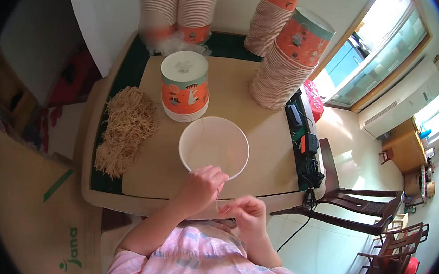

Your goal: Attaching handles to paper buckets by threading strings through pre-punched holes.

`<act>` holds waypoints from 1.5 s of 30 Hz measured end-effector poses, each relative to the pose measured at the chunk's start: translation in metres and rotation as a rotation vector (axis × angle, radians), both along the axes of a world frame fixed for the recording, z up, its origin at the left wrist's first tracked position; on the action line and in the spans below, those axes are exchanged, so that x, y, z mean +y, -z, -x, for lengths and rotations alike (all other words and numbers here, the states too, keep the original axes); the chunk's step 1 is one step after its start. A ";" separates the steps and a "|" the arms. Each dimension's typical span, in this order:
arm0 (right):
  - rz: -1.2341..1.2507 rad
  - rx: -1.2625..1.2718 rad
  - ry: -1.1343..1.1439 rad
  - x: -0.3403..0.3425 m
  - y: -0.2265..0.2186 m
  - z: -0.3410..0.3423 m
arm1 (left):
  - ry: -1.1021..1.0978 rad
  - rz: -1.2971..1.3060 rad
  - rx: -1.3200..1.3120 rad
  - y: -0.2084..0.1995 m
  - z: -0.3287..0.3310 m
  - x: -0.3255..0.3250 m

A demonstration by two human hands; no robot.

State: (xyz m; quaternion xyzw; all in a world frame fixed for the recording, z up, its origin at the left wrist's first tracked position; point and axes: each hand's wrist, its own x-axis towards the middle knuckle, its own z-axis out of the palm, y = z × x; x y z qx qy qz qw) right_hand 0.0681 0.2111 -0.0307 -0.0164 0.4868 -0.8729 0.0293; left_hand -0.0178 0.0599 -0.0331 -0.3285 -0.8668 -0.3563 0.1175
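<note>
Near the table's front edge stands a white paper bucket (pixel 214 144), its round mouth facing up. My left hand (pixel 207 185) is closed at the bucket's near rim, fingers pinched together. From it a thin string (pixel 217 203) runs down to my right hand (pixel 246 213), whose thumb and fingers pinch it just off the table edge. Whether the string passes through the rim is hidden by my left hand. Left of the bucket lies a tangled pile of beige strings (pixel 127 131). Behind it, a few nested orange and green buckets (pixel 184 89) sit upside down.
Tall stacks of nested paper buckets (pixel 282 72) lean at the table's back right, with more stacks (pixel 158 1) at the back left beside clear plastic wrap (pixel 178 44). Power adapters and cables (pixel 309 150) line the right edge. A cardboard box (pixel 41 210) stands left, wooden chairs (pixel 365 202) right.
</note>
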 end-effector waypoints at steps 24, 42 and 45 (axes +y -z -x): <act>-0.211 0.041 0.175 -0.004 0.045 0.037 | -0.070 0.142 0.051 -0.004 -0.002 -0.022; -0.699 0.326 0.426 0.000 0.038 0.053 | -0.013 0.098 -0.009 -0.008 -0.001 -0.006; -0.740 0.318 0.412 0.000 0.040 0.052 | -0.023 0.136 -0.003 -0.012 0.002 0.002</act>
